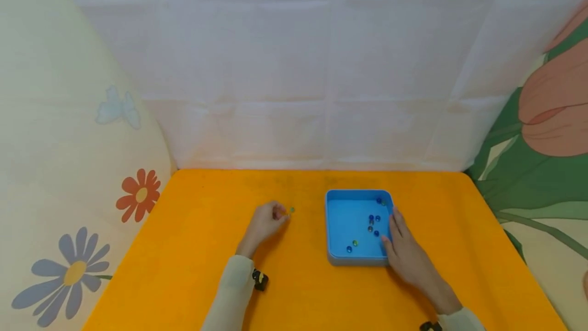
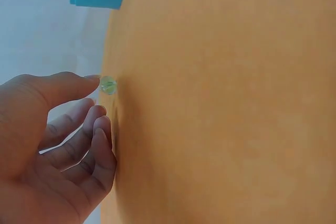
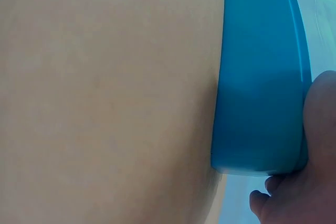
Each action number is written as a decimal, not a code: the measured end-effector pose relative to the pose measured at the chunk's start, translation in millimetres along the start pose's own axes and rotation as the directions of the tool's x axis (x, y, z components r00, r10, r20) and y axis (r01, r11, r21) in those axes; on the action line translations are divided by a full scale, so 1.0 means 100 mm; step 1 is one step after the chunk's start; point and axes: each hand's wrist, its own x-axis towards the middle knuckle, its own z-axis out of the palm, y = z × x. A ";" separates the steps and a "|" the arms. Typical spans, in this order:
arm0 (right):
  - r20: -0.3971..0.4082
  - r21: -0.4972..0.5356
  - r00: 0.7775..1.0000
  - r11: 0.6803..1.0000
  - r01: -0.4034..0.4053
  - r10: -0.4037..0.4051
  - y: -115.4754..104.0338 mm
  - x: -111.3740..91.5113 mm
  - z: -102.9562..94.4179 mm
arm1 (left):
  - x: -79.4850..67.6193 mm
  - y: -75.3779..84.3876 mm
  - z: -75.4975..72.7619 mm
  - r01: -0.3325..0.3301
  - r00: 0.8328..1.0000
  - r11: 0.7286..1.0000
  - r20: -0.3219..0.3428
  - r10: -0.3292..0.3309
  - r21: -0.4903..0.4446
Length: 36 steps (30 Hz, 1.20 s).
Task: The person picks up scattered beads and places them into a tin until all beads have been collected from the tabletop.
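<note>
My left hand [image 1: 268, 219] is low over the table, thumb stretched out and fingers loosely bent. A small clear green marble [image 1: 292, 210] lies just past its fingertips. In the left wrist view this marble [image 2: 108, 85] shows right at the thumb tip; whether they touch I cannot tell. A gap separates thumb and fingers. My right hand [image 1: 409, 257] holds the right side of a square blue tray [image 1: 358, 261], thumb over the rim and fingers along the outer wall. Several blue marbles [image 1: 376, 233] and a yellow-green marble [image 1: 355, 243] lie inside it.
An orange table [image 1: 206, 193] carries everything. White cloth [image 1: 257, 65] hangs behind its far edge. Flower-printed cloth [image 1: 41, 178] rises on the left, with another tulip-printed cloth [image 1: 551, 116] on the right. Small black devices [image 1: 260, 280] are worn at the wrists.
</note>
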 end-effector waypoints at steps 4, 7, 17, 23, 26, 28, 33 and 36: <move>-0.003 -0.002 1.000 1.000 0.000 0.000 -0.01 -0.01 0.01 | -0.01 -0.03 0.00 0.006 1.000 1.000 0.023 -0.006 -0.002; -0.007 0.000 1.000 1.000 -0.001 0.001 -0.01 -0.01 0.00 | 0.00 -0.04 0.01 0.002 0.999 1.000 0.040 -0.002 0.002; 0.003 0.010 1.000 1.000 -0.003 0.003 0.00 -0.01 0.00 | 0.04 -0.03 0.03 0.023 0.998 0.999 0.060 -0.025 0.042; -0.004 0.021 1.000 1.000 -0.003 0.003 -0.01 -0.02 0.00 | 0.08 -0.04 0.04 0.034 0.998 0.997 0.046 -0.037 0.065; -0.002 0.027 1.000 1.000 -0.006 0.006 -0.01 -0.02 -0.01 | 0.08 -0.03 0.04 0.031 0.999 0.997 0.040 -0.034 0.073; 0.005 0.024 1.000 1.000 -0.009 0.009 -0.02 -0.02 -0.01 | 0.08 -0.03 0.04 0.030 0.999 0.997 0.042 -0.033 0.074; 0.022 0.013 1.000 1.000 -0.017 0.016 -0.03 -0.02 -0.02 | 0.07 -0.03 0.03 0.030 0.998 0.998 0.051 -0.033 0.061; 0.020 0.014 1.000 1.000 -0.018 0.017 -0.04 -0.01 -0.03 | 0.07 0.00 0.00 0.025 0.999 0.999 0.046 -0.026 0.035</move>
